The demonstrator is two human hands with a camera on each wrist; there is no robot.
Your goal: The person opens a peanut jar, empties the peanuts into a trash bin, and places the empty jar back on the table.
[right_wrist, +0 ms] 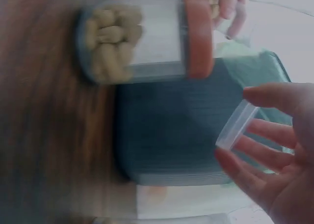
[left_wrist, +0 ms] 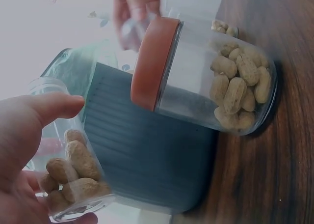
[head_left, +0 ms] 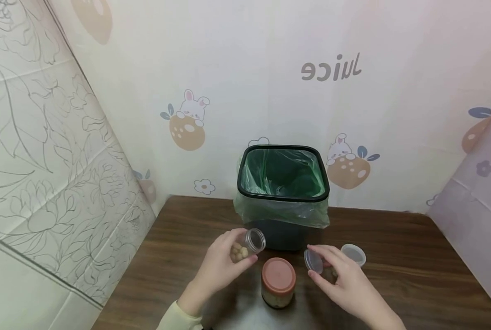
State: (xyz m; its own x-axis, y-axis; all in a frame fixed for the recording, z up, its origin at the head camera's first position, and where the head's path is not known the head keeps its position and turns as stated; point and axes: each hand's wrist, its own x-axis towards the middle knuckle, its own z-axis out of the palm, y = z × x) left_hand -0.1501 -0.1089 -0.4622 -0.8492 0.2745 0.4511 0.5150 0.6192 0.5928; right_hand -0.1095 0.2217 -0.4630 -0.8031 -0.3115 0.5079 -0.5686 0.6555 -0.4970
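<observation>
My left hand (head_left: pixel 216 266) grips a small clear jar (head_left: pixel 255 240) around its side. The jar is uncovered and tilted with its mouth to the right, and peanuts (left_wrist: pixel 81 160) lie in its lower part. Between thumb and fingers, my right hand (head_left: pixel 348 279) pinches a round translucent lid (right_wrist: pixel 237 126), held up on edge apart from the jar. Standing between both hands is a larger clear jar (left_wrist: pixel 189 86) with an orange-red lid (head_left: pixel 278 275), part filled with peanuts in their shells.
Behind the hands stands a dark bin (head_left: pixel 280 236) lined with a green plastic bag (head_left: pixel 282 213). A clear container with a whitish round top (head_left: pixel 354 255) is partly hidden behind my right hand. The wooden table (head_left: pixel 410 266) meets a patterned wall covering (head_left: pixel 245 82) at the back.
</observation>
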